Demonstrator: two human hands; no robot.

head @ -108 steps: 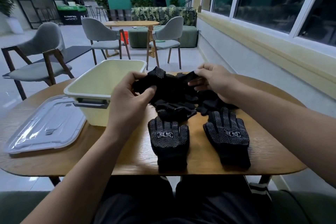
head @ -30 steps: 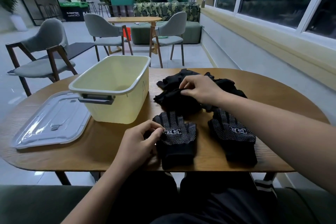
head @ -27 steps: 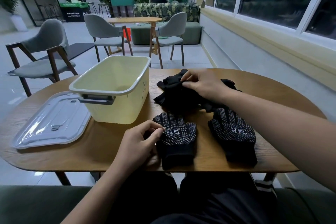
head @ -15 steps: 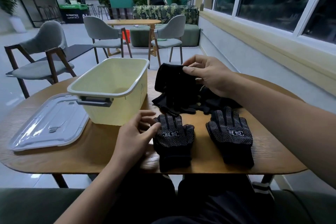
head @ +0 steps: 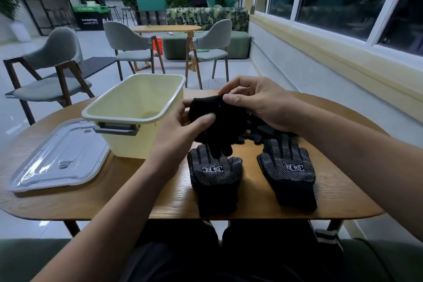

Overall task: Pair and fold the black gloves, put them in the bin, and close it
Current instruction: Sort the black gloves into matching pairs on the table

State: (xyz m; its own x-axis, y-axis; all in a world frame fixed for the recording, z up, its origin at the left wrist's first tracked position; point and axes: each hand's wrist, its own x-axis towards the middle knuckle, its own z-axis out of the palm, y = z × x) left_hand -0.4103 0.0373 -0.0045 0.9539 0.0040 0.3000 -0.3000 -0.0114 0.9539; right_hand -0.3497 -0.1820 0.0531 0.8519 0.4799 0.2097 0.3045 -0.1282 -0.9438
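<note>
Both hands hold one black glove (head: 219, 126) up above the table, its fingers hanging down. My left hand (head: 183, 128) pinches its left edge and my right hand (head: 256, 101) pinches its cuff at the top. Two black dotted gloves lie flat, palm side up, near the front edge: one in the middle (head: 215, 181), one to the right (head: 289, 174). A small heap of black gloves (head: 263, 130) lies behind them, partly hidden by my right hand. The pale yellow bin (head: 137, 112) stands open at the left, and its clear lid (head: 59, 155) lies flat beside it.
The round wooden table (head: 142, 197) ends close in front of me. Grey chairs (head: 50, 71) and another table stand on the floor beyond. A person stands far back by a sofa. A window wall runs along the right.
My right hand lifted a glove from the heap. My left hand left the middle flat glove, rose, and took hold of the lifted glove's left edge.
</note>
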